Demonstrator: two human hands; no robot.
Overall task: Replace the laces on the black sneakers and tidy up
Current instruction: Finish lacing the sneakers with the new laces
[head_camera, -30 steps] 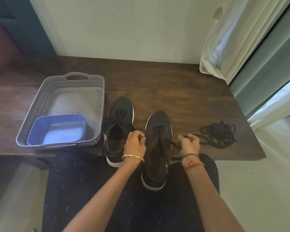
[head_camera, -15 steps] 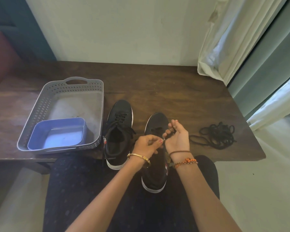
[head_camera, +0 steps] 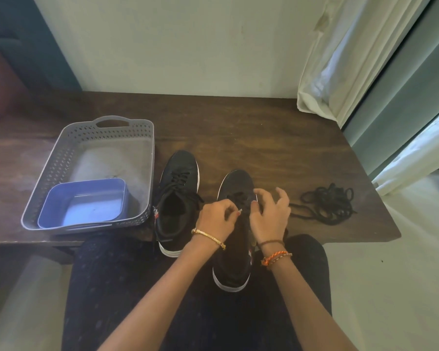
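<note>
Two black sneakers with white soles lie on the dark wooden table (head_camera: 264, 138). The left sneaker (head_camera: 178, 198) is laced and stands beside the basket. The right sneaker (head_camera: 235, 259) has its heel hanging over the table's front edge onto my lap. Both hands work over its eyelets. My left hand (head_camera: 217, 220) pinches the tip of a black lace (head_camera: 241, 198). My right hand (head_camera: 269, 215) pinches the same lace with thumb and forefinger, its other fingers lifted. A loose bundle of black laces (head_camera: 327, 203) lies on the table to the right.
A grey perforated basket (head_camera: 61, 168) sits at the table's left, with a blue plastic tub (head_camera: 84, 203) in its near corner. A pale curtain (head_camera: 340, 72) hangs at the back right. The wall runs along the table's far edge.
My hands were apart, each pulling a lace end sideways; they came together over the right sneaker's eyelets. My left hand now pinches the lace tip near my right fingers.
</note>
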